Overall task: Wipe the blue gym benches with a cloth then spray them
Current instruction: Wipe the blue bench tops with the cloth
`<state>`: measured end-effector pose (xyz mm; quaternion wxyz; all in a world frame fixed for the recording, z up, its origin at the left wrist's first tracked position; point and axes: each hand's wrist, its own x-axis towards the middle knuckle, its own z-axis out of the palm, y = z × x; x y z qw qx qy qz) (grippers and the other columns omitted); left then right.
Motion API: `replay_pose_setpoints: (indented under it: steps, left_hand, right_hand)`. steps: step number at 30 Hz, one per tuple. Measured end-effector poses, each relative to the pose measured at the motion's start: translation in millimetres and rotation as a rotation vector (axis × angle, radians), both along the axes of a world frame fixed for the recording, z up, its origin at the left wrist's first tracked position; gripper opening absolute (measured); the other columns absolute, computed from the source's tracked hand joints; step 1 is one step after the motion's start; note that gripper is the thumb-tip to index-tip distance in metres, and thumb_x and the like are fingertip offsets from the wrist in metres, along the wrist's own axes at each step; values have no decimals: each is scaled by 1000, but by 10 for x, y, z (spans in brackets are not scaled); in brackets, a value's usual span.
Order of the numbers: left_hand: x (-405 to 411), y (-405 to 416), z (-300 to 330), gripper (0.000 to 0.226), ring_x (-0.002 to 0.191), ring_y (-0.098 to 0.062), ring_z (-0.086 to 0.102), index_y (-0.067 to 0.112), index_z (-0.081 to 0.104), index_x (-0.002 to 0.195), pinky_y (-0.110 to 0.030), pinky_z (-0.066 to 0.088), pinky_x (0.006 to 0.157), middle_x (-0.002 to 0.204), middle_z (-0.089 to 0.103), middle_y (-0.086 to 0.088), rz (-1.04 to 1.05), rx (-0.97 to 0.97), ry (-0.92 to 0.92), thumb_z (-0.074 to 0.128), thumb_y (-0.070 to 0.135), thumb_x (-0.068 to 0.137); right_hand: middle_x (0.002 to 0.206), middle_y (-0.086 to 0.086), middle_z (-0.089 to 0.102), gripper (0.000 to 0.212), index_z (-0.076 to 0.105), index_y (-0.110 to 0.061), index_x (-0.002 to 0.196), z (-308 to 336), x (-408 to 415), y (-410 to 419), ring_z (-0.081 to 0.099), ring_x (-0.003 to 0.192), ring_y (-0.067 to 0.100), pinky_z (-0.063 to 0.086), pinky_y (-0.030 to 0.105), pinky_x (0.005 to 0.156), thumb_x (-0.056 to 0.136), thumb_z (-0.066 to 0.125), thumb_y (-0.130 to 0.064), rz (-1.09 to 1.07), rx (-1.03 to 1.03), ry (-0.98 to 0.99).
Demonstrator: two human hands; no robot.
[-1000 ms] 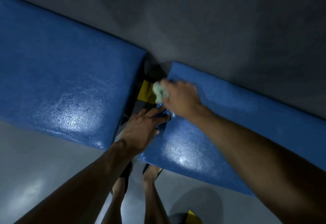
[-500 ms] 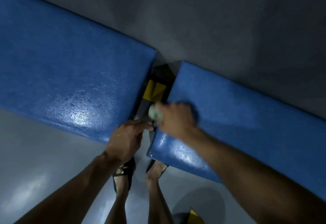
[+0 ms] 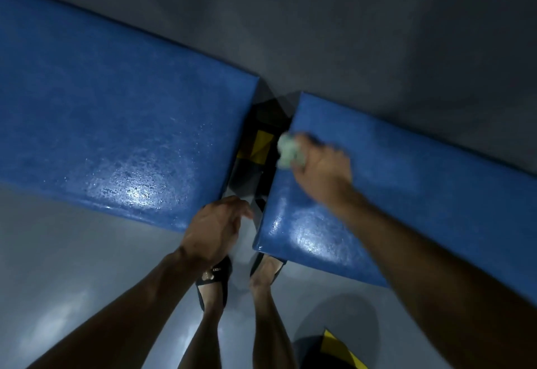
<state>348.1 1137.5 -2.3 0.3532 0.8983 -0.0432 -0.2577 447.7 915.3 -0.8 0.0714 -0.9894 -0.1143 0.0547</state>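
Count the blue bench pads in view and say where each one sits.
2. The left bench pad fills the left side. The right bench pad runs off the right edge, where the right hand holds a cloth. More may lie outside the frame.

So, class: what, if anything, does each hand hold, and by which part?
The right hand grips a bunched pale cloth, its end sticking out. The left hand holds nothing.
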Motion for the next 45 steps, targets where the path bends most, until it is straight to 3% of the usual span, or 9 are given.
replay_pose_setpoints:
  steps: [7,10,15,20,25,33,37,41,45]
  left_hand:
    - [14,125,144,33,94,-12,65,32,70,99,-26,48,78,107,69,12,-62,28,18,55,4,88]
    - [50,189,166,31,92,-13,66,31,70,99,-28,50,78,105,70,11,-86,43,1,56,5,88]
    - [73,216,163,30,88,-15,67,27,70,99,-25,47,75,102,71,6,-122,13,-23,57,3,87]
    - [35,221,181,32,90,-13,66,27,71,99,-30,53,77,104,71,8,-169,-23,-35,56,1,87]
    - [-27,283,214,33,88,-14,67,28,70,99,-32,54,75,104,70,7,-205,-3,-47,55,1,87]
    - [-96,228,225,32,85,-14,66,31,68,91,-27,50,70,98,68,11,-239,11,-72,57,2,83]
    - [-170,232,216,40,82,-10,66,30,68,93,-29,53,68,96,67,11,-264,29,-62,54,-5,79]
    - [-192,183,233,36,88,-11,66,33,68,94,-32,54,72,99,67,13,-282,74,-39,61,0,81]
    - [-169,2,308,32,92,-16,66,28,70,99,-31,51,77,105,69,7,-267,92,-36,57,1,86]
  right_hand:
    - [83,-9,66,31,57,-33,106,147,-955,-11,63,65,10,42,23,62,77,65,-38,479,50,305]
    - [92,-1,70,35,60,-32,117,153,-300,-156,67,69,26,51,34,60,87,43,-35,240,-84,61]
    - [84,7,68,34,59,-26,116,174,-328,40,65,68,34,49,33,59,83,60,-33,-182,-47,90]
    - [82,-7,68,40,59,-30,105,255,-1428,413,67,68,14,57,26,59,70,79,-29,1,192,252]
    - [60,-9,53,29,52,-28,78,283,-1303,479,55,53,13,41,24,54,59,71,-18,295,-34,369]
    - [64,-2,62,22,62,-23,91,184,-1388,731,58,53,18,46,28,61,69,66,-20,62,-89,222]
    - [75,-4,64,39,55,-25,104,223,-1700,591,62,63,17,49,30,65,69,72,-20,105,1,329]
    - [83,-6,66,12,61,-28,88,242,-1994,-68,63,74,14,41,15,68,80,66,-19,-46,-9,525]
    - [55,-6,62,31,60,-34,91,466,-2380,-896,58,41,19,46,25,47,65,72,-21,-366,-165,468]
